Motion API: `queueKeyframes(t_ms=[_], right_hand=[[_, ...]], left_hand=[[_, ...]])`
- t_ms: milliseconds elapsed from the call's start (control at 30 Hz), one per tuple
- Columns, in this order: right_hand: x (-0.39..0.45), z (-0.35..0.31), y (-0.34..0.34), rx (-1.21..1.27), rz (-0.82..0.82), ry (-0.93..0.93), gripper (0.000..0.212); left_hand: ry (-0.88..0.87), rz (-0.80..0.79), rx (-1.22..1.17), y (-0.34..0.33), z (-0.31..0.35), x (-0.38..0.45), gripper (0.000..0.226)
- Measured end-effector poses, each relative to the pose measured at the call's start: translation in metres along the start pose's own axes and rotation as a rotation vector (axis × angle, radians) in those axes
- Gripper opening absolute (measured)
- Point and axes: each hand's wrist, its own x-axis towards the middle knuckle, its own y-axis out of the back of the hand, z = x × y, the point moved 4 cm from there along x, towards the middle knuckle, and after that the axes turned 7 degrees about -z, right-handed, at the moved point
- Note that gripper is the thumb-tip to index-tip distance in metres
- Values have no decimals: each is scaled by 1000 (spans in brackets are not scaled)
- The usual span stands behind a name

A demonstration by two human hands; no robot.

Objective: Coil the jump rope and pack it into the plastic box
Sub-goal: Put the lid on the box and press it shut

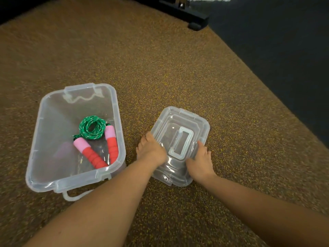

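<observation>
Our jump rope (94, 139) lies inside the open plastic box (53, 107), toward its right wall: the green cord (91, 128) is wound into a small coil, and the two red and pink handles (111, 143) slant down from it in a V. The box stands on the speckled brown floor (160, 68). Just to its right, apart from it, the clear lid (179, 122) lies on the floor with its white handle (181, 142) facing up. Our left hand (151, 148) grips the lid's left edge, fingers (140, 145) curled over it and close together. Our right hand (201, 161) holds the right edge, thumb on top. A black mat (284, 50) borders the floor at the far right.
</observation>
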Motion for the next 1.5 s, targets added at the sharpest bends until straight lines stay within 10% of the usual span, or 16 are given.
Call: queueKeyframes(t_ms=[200,500,767,1000,1500], right_hand=[[-5,-23,30,431,150,82,49],[-21,-142,108,510,360,259,58],[-39,-238,25,394,36,458,38],[-39,-226,-60,200,-72,444,46],[-46,-224,-71,361,-190,296,40]], left_hand=[[120,-43,-68,14,18,-19,69],[-157,207,-254,117,54,-61,62],[-64,536,-255,214,-59,-92,37],[170,470,-327,194,-148,-97,41],[84,227,-858,198,-189,-94,3]])
